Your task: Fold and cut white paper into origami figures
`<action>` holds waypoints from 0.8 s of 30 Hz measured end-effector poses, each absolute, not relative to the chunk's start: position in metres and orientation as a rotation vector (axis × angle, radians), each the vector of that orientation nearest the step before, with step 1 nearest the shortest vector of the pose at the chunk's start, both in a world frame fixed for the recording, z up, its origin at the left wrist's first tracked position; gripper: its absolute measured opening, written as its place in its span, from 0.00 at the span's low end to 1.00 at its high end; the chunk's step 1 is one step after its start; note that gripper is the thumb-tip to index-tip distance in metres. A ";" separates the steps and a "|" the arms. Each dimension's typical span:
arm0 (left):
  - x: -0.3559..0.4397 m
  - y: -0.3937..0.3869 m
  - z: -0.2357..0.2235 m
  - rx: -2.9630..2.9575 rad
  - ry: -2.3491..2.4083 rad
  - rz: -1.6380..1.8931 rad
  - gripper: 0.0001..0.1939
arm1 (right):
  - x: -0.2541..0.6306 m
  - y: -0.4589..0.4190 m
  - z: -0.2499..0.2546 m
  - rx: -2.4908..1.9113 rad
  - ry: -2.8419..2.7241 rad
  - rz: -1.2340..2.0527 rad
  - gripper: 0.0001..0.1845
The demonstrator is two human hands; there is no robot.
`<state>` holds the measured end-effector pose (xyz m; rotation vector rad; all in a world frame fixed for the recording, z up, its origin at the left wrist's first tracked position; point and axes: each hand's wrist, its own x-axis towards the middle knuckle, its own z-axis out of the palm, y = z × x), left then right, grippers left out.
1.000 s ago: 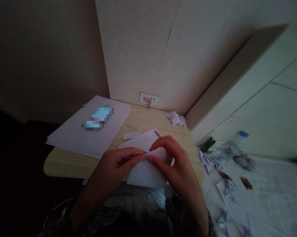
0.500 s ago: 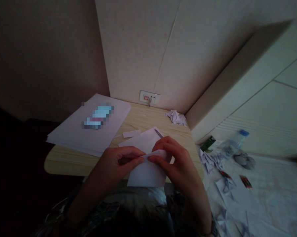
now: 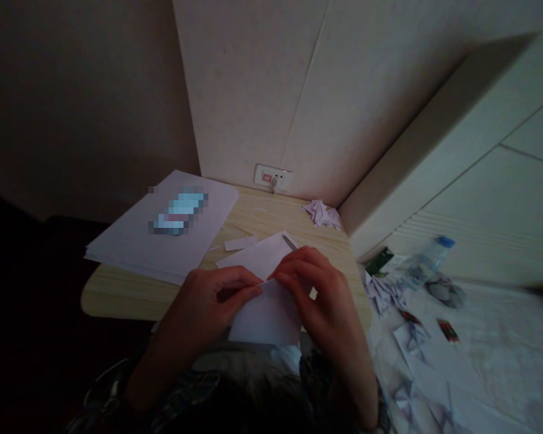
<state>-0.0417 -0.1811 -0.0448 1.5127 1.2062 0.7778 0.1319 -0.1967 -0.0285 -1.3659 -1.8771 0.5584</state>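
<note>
A sheet of white paper [image 3: 266, 316] hangs between my two hands at the near edge of the small wooden table [image 3: 131, 295]. My left hand [image 3: 223, 295] pinches its top edge on the left, thumb in front. On the right part of the same edge, my right hand [image 3: 310, 283] is closed, its thumb and fingers pressed together on the paper. Behind them another white sheet [image 3: 264, 253] lies on the tabletop, with a slim grey pen [image 3: 290, 243] on it beside my right fingers. A narrow paper strip [image 3: 240, 243] lies to the left of that sheet.
A stack of large white paper [image 3: 208, 241] at the left bears a blurred-out phone [image 3: 181, 212]. Folded paper pieces [image 3: 322, 214] sit at the back right corner, below a wall socket [image 3: 273, 178]. On the bed [image 3: 501, 337] lie a plastic bottle [image 3: 434, 256] and more folded paper [image 3: 384, 292].
My right fingers have shifted slightly left along the paper's top edge. The raised fold of paper by that hand now looks flatter. The things on the table stay where they were.
</note>
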 end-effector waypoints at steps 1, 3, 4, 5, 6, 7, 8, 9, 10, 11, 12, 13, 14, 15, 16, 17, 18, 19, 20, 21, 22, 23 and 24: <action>-0.041 -0.181 -0.045 1.517 1.198 0.779 0.07 | 0.131 -0.196 -0.029 -1.379 -1.905 0.526 0.09; -0.041 -0.181 -0.045 1.526 1.181 0.782 0.08 | 0.129 -0.196 -0.030 -1.398 -1.929 0.493 0.06; -0.040 -0.181 -0.045 1.533 1.179 0.783 0.08 | 0.128 -0.196 -0.031 -1.404 -1.924 0.486 0.06; -0.039 -0.181 -0.045 1.545 1.186 0.788 0.08 | 0.127 -0.196 -0.031 -1.409 -1.910 0.478 0.06; -0.038 -0.181 -0.045 1.563 1.198 0.794 0.09 | 0.126 -0.197 -0.031 -1.412 -1.890 0.467 0.07; -0.038 -0.182 -0.046 1.584 1.208 0.799 0.09 | 0.125 -0.198 -0.031 -1.413 -1.869 0.457 0.08; -0.037 -0.182 -0.046 1.606 1.215 0.801 0.09 | 0.124 -0.199 -0.032 -1.410 -1.855 0.447 0.08; -0.037 -0.182 -0.046 1.630 1.220 0.806 0.09 | 0.123 -0.199 -0.032 -1.403 -1.846 0.437 0.09; -0.037 -0.183 -0.046 1.650 1.222 0.813 0.09 | 0.123 -0.200 -0.033 -1.393 -1.839 0.431 0.09; -0.037 -0.183 -0.046 1.668 1.223 0.822 0.09 | 0.122 -0.201 -0.033 -1.382 -1.834 0.429 0.10; -0.038 -0.184 -0.047 1.684 1.224 0.830 0.09 | 0.122 -0.201 -0.034 -1.374 -1.833 0.430 0.11; -0.038 -0.184 -0.047 1.696 1.225 0.839 0.10 | 0.122 -0.200 -0.034 -1.366 -1.832 0.432 0.11; -0.039 -0.184 -0.047 1.703 1.225 0.845 0.10 | 0.122 -0.200 -0.034 -1.360 -1.829 0.438 0.12; -0.040 -0.184 -0.047 1.700 1.225 0.852 0.10 | 0.123 -0.199 -0.034 -1.355 -1.825 0.453 0.12; -0.041 -0.183 -0.048 1.688 1.226 0.858 0.10 | 0.124 -0.198 -0.034 -1.352 -1.814 0.477 0.12; -0.042 -0.182 -0.048 1.666 1.230 0.866 0.10 | 0.126 -0.197 -0.033 -1.348 -1.791 0.499 0.11; -0.042 -0.181 -0.049 1.637 1.232 0.877 0.10 | 0.129 -0.196 -0.033 -1.347 -1.755 0.520 0.08; -0.043 -0.180 -0.049 1.597 1.232 0.894 0.09 | 0.131 -0.195 -0.033 -1.355 -1.704 0.539 0.04; -0.043 -0.179 -0.050 1.546 1.224 0.914 0.08 | 0.134 -0.195 -0.033 -1.369 -1.642 0.553 0.01; -0.043 -0.179 -0.050 1.487 1.212 0.939 0.06 | 0.136 -0.195 -0.033 -1.391 -1.575 0.570 0.05; -0.043 -0.178 -0.051 1.425 1.194 0.960 0.05 | 0.138 -0.195 -0.034 -1.414 -1.508 0.600 0.05; -0.042 -0.179 -0.051 1.369 1.169 0.975 0.05 | 0.138 -0.195 -0.035 -1.423 -1.457 0.639 0.05; -0.042 -0.179 -0.051 1.328 1.135 0.971 0.07 | 0.139 -0.196 -0.036 -1.420 -1.422 0.680 0.03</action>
